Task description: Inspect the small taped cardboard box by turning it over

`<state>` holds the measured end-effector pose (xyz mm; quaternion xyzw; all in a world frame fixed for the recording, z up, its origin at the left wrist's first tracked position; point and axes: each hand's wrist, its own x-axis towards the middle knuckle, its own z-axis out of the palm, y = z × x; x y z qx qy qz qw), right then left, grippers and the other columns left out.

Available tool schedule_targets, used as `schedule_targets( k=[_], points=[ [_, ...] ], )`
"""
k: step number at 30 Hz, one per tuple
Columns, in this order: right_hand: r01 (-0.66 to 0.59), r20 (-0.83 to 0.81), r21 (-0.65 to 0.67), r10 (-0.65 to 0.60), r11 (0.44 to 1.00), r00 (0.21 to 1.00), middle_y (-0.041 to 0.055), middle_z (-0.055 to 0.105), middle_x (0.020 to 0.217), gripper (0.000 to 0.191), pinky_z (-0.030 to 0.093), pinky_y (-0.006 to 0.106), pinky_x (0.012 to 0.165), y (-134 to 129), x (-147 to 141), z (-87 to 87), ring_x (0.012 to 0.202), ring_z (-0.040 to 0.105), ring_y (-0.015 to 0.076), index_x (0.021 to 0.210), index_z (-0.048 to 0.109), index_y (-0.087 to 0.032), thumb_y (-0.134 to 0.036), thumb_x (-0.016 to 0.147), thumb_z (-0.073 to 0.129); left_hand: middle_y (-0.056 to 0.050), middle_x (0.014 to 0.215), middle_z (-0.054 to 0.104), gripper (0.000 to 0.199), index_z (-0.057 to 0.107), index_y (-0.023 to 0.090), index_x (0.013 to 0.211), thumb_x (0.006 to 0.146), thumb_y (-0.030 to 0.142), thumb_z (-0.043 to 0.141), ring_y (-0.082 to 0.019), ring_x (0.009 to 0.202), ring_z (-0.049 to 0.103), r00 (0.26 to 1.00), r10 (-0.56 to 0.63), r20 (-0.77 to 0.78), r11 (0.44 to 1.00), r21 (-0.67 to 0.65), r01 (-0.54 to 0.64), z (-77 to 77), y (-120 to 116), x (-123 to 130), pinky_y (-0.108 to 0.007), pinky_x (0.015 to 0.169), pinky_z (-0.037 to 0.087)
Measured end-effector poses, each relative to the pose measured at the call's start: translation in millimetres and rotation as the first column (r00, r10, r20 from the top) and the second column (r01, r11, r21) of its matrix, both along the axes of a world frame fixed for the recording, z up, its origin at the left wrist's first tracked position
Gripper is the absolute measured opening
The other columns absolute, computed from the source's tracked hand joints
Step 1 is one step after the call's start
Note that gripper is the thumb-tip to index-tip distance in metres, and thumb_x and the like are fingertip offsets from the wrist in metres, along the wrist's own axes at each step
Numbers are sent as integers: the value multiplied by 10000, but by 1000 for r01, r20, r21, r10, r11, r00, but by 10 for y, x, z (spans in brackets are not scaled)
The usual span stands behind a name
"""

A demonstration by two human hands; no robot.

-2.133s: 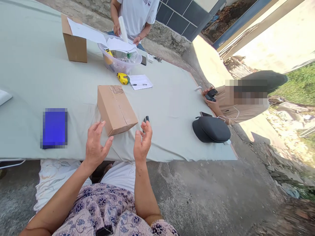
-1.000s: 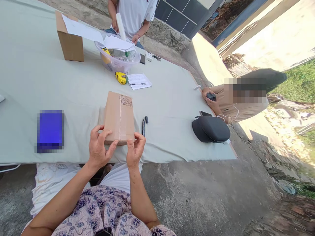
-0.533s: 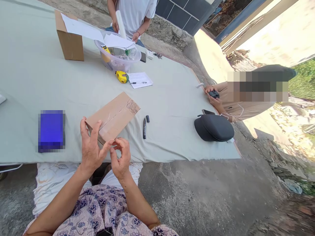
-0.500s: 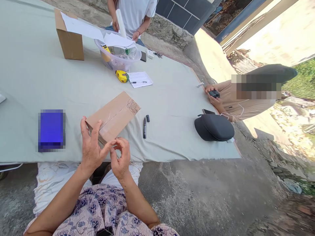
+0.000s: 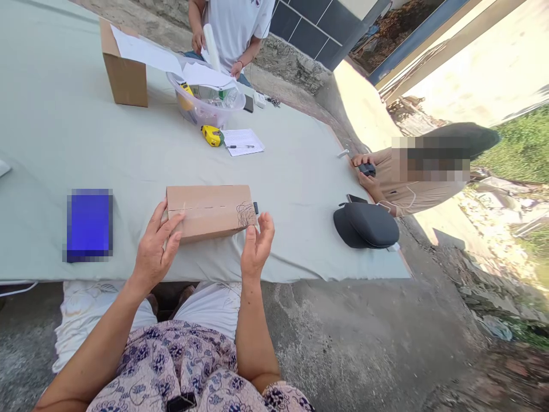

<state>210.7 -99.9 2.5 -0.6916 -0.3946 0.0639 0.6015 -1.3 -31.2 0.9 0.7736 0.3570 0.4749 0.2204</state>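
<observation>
A closed brown cardboard box (image 5: 206, 209) lies in front of me, its long side level with the table edge. A taped seam runs along its top, and dark scribbles mark the right end. My left hand (image 5: 156, 246) grips the left end, with fingers on the top and side and the thumb at the near face. At the right end, my right hand (image 5: 257, 243) has its thumb by the near corner and its fingers stretched out past the box. A black marker cap (image 5: 256, 208) shows beyond that end; the marker itself is hidden.
A blurred blue object (image 5: 89, 223) lies left. Farther back are a yellow tape measure (image 5: 212, 136), a paper with pen (image 5: 244, 142), a plastic basin (image 5: 206, 109) and another carton (image 5: 126, 77). A black case (image 5: 371, 224) stands right. Two other people are at the table.
The box has turned from slanted to level with the table edge, moving over the marker. My right hand has gone from the left near corner to the right end, its fingers opening out.
</observation>
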Motion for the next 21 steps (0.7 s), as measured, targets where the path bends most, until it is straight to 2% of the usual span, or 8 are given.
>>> schedule_targets(
  k=[3,5,7,10,15,21],
  points=[
    [-72,99,-46,76,996,992,171,530,1468,532,460,507,1137,0,-96,-32,1392,512,268,1435,460,-221,-502,984,486,-158,1630,396,361,628,194,1339,1053,312,442,-261,1511,405,999,37,27,999,-3,-37,-21,-21,39,-408,1195,421],
    [-41,200,-75,55,996,978,170,549,1424,572,457,532,1126,-21,-179,-60,1364,515,285,1415,474,-226,-543,946,557,-181,1628,388,391,604,186,1349,1023,383,520,-289,1520,386,998,50,29,999,9,-50,-43,-26,71,-431,1189,425],
    [2,250,-86,20,996,968,169,557,1379,623,479,536,1085,-41,-239,-73,1332,518,298,1387,481,-227,-591,901,615,-208,1617,390,510,580,180,1349,933,463,662,-327,1519,380,997,72,27,997,29,-72,-64,-19,99,-456,1179,433],
    [45,267,-93,-19,995,964,166,542,1340,673,493,528,1046,-48,-284,-69,1305,512,308,1319,493,-222,-660,837,661,-218,1581,439,596,574,191,1313,833,479,778,-346,1494,417,993,113,42,992,45,-115,-81,0,132,-471,1164,446],
    [123,297,-79,-94,989,950,147,534,1240,698,478,515,1036,-15,-299,-48,1251,510,301,1227,490,-217,-698,771,709,-204,1554,485,575,579,210,1269,814,491,792,-346,1475,448,987,144,72,989,17,-146,-76,3,160,-476,1149,454],
    [55,249,-85,-32,995,968,106,581,1174,554,496,464,985,-28,-153,-19,1172,540,265,1135,564,-233,-668,815,687,-185,1518,537,511,569,218,1298,873,436,748,-317,1467,465,990,113,82,993,11,-114,-73,13,145,-434,1123,476]
  ],
)
